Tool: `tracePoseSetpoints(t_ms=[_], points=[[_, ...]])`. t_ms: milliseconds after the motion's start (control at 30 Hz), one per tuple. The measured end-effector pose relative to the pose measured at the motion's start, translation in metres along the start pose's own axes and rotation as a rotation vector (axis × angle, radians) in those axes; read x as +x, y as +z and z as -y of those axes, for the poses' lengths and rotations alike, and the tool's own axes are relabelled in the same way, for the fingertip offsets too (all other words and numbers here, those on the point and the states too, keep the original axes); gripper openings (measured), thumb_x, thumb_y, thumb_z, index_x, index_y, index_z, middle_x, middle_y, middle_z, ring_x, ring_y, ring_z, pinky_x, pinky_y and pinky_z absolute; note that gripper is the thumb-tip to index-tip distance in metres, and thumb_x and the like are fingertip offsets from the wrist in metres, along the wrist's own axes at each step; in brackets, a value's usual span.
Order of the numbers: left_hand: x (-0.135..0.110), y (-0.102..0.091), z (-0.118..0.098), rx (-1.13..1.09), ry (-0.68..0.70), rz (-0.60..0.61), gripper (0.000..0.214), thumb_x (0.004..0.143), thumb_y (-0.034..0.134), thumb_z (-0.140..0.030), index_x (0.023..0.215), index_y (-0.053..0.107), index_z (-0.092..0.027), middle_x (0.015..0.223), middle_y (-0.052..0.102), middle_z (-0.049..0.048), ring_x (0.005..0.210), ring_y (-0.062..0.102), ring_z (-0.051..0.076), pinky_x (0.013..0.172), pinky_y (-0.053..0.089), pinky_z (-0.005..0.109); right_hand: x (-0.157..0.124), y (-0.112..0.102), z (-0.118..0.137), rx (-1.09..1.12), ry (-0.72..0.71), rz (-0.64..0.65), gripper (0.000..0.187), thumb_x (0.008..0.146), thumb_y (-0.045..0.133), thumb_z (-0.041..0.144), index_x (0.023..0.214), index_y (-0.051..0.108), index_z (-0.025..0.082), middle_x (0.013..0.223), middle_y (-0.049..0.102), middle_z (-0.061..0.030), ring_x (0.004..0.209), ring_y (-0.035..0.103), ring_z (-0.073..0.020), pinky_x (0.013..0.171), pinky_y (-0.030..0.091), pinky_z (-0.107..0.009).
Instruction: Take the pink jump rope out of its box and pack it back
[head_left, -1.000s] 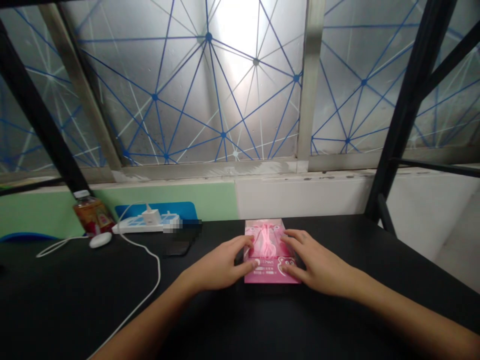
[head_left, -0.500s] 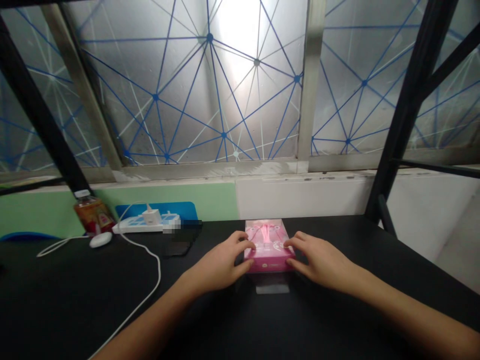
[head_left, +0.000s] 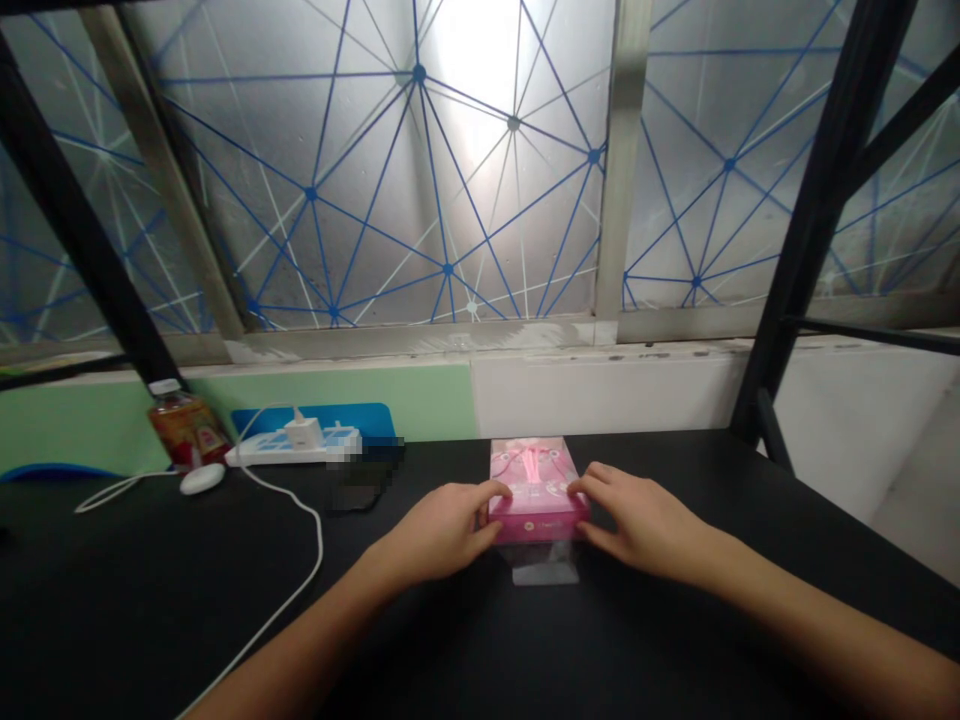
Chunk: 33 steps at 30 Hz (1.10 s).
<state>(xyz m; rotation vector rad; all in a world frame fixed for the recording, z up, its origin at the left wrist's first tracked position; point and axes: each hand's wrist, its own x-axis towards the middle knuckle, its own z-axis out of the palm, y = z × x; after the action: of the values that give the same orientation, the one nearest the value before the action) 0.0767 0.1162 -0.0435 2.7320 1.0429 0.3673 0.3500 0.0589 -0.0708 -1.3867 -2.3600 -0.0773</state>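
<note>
A small pink box with a clear top lies on the black table in front of me. My left hand grips its near left corner, thumb and forefinger pinched on the edge. My right hand grips the near right corner the same way. A clear plastic flap sticks out from the box's near end onto the table between my hands.
At the back left stand a white power strip with a plugged charger, a white cable trailing toward me, a white mouse and an orange bottle. A dark phone lies left of the box. Black frame posts rise at right.
The box went from lying with its pink printed face toward me to resting flat with its end facing me; a clear flap now shows at that end. Both hands moved to the near corners.
</note>
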Motion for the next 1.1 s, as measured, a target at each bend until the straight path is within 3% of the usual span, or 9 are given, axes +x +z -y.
tracePoseSetpoints(t_ms=[100, 233, 333, 433, 567, 700, 833, 967, 1100], points=[[0.001, -0.001, -0.001, -0.005, 0.007, 0.012, 0.032, 0.086, 0.053, -0.024, 0.118, 0.061, -0.024, 0.078, 0.067, 0.0013, 0.067, 0.062, 0.017, 0.060, 0.040, 0.022, 0.001, 0.004, 0.003, -0.054, -0.111, -0.067, 0.031, 0.085, 0.057, 0.017, 0.116, 0.057, 0.015, 0.128, 0.053, -0.0166, 0.115, 0.052, -0.0287, 0.091, 0.048, -0.041], [0.002, -0.001, -0.001, -0.022, 0.013, 0.031, 0.033, 0.087, 0.052, -0.024, 0.119, 0.060, -0.023, 0.077, 0.067, 0.0011, 0.067, 0.062, 0.017, 0.061, 0.040, 0.023, 0.000, 0.006, 0.006, -0.080, -0.241, 0.007, 0.025, 0.088, 0.050, 0.012, 0.107, 0.064, 0.019, 0.141, 0.047, -0.0135, 0.127, 0.045, -0.0289, 0.102, 0.042, -0.047], [0.004, 0.001, 0.001, -0.025, 0.012, 0.029, 0.033, 0.088, 0.051, -0.024, 0.120, 0.060, -0.023, 0.076, 0.067, 0.0012, 0.067, 0.062, 0.018, 0.061, 0.040, 0.023, -0.001, 0.005, 0.009, -0.058, -0.235, 0.081, 0.020, 0.090, 0.056, 0.025, 0.107, 0.067, 0.022, 0.145, 0.045, -0.0115, 0.133, 0.040, -0.0308, 0.107, 0.037, -0.051], [0.006, 0.003, 0.003, -0.023, 0.012, 0.024, 0.033, 0.087, 0.051, -0.025, 0.119, 0.060, -0.024, 0.075, 0.067, 0.0011, 0.067, 0.062, 0.018, 0.060, 0.039, 0.023, -0.001, 0.004, 0.009, -0.021, -0.226, 0.118, 0.036, 0.085, 0.067, 0.040, 0.115, 0.066, 0.021, 0.148, 0.042, -0.0134, 0.136, 0.037, -0.0330, 0.111, 0.033, -0.051], [0.006, 0.003, 0.003, -0.023, 0.010, 0.030, 0.033, 0.087, 0.051, -0.025, 0.118, 0.060, -0.023, 0.075, 0.067, 0.0009, 0.067, 0.062, 0.018, 0.060, 0.040, 0.023, 0.000, 0.003, 0.008, -0.004, -0.223, 0.121, 0.034, 0.084, 0.068, 0.036, 0.114, 0.066, 0.020, 0.148, 0.044, -0.0138, 0.136, 0.038, -0.0325, 0.112, 0.032, -0.050], [0.006, 0.002, 0.002, -0.026, 0.006, 0.028, 0.031, 0.087, 0.051, -0.024, 0.117, 0.060, -0.023, 0.075, 0.066, 0.0010, 0.066, 0.061, 0.017, 0.060, 0.040, 0.023, -0.001, 0.002, 0.006, 0.018, -0.238, 0.135, 0.045, 0.079, 0.073, 0.043, 0.116, 0.065, 0.019, 0.149, 0.042, -0.0148, 0.137, 0.036, -0.0342, 0.112, 0.033, -0.050], [0.005, 0.001, 0.001, -0.025, 0.005, 0.034, 0.032, 0.087, 0.052, -0.025, 0.119, 0.060, -0.023, 0.077, 0.067, 0.0012, 0.068, 0.062, 0.018, 0.061, 0.040, 0.024, -0.001, 0.005, 0.007, 0.017, -0.263, 0.081, 0.033, 0.084, 0.066, 0.032, 0.114, 0.064, 0.019, 0.143, 0.048, -0.0148, 0.134, 0.040, -0.0329, 0.107, 0.040, -0.049], [0.003, 0.000, 0.000, -0.028, 0.022, 0.052, 0.032, 0.090, 0.055, -0.033, 0.120, 0.059, -0.023, 0.076, 0.067, 0.0007, 0.067, 0.061, 0.017, 0.063, 0.041, 0.024, 0.001, 0.012, 0.004, 0.102, -0.215, -0.065, 0.024, 0.091, 0.051, 0.016, 0.113, 0.059, 0.020, 0.126, 0.058, -0.0122, 0.117, 0.055, -0.0247, 0.095, 0.051, -0.041], [0.000, 0.000, -0.001, 0.055, 0.036, 0.000, 0.030, 0.090, 0.058, -0.040, 0.115, 0.062, -0.025, 0.079, 0.065, 0.0013, 0.071, 0.061, 0.018, 0.065, 0.042, 0.025, 0.004, 0.018, -0.001, 0.183, -0.154, -0.169, 0.025, 0.090, 0.053, 0.015, 0.114, 0.055, 0.020, 0.122, 0.058, -0.0112, 0.112, 0.057, -0.0226, 0.095, 0.050, -0.040]])
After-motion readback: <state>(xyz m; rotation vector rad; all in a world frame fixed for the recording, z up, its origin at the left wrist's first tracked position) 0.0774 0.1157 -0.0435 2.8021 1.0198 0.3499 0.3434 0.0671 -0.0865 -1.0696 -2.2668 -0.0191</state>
